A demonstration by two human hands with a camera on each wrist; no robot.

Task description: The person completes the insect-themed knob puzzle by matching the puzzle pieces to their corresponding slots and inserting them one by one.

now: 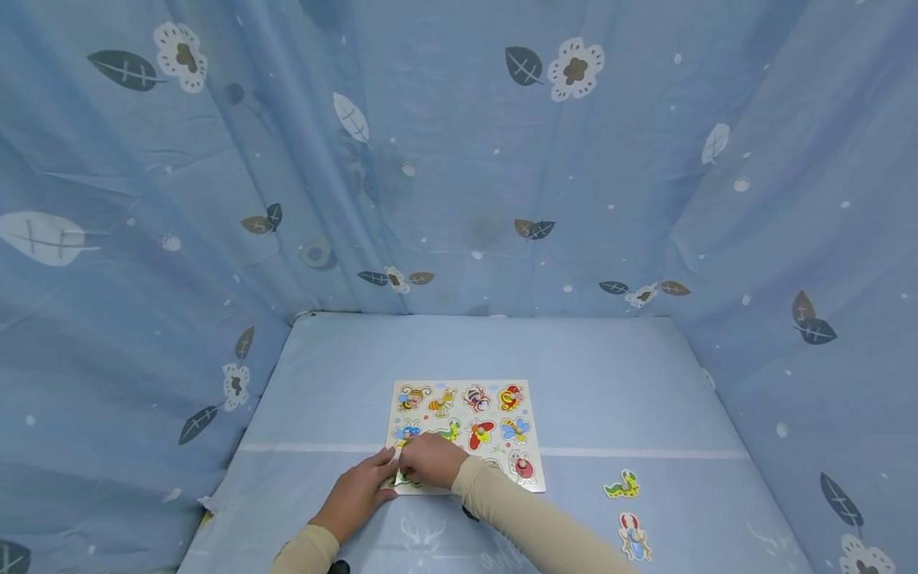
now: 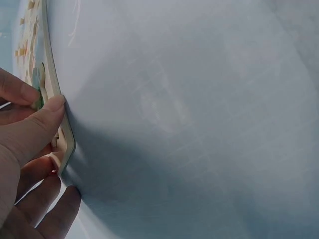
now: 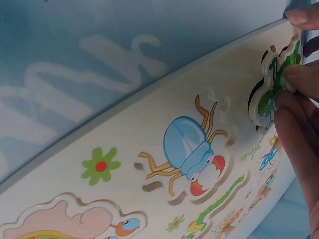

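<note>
A wooden peg puzzle board (image 1: 534,480) with insect pictures lies on the table. At its near left corner my right hand (image 1: 433,460) pinches a green insect puzzle piece (image 3: 268,102) by its knob. That piece sits slightly askew over its recess, whose dark edge shows beside it in the right wrist view. My left hand (image 1: 358,490) holds the same corner, its thumb (image 2: 55,103) on the near edge and its fingers around the side. Beside the green piece, the blue beetle recess (image 3: 187,147) shows its printed picture.
To the right of the board, a green caterpillar piece (image 1: 621,485) and a red-and-blue beetle piece (image 1: 634,537) lie on the pale blue table cover (image 1: 488,347). Blue patterned curtains (image 1: 459,159) hang around the back and sides.
</note>
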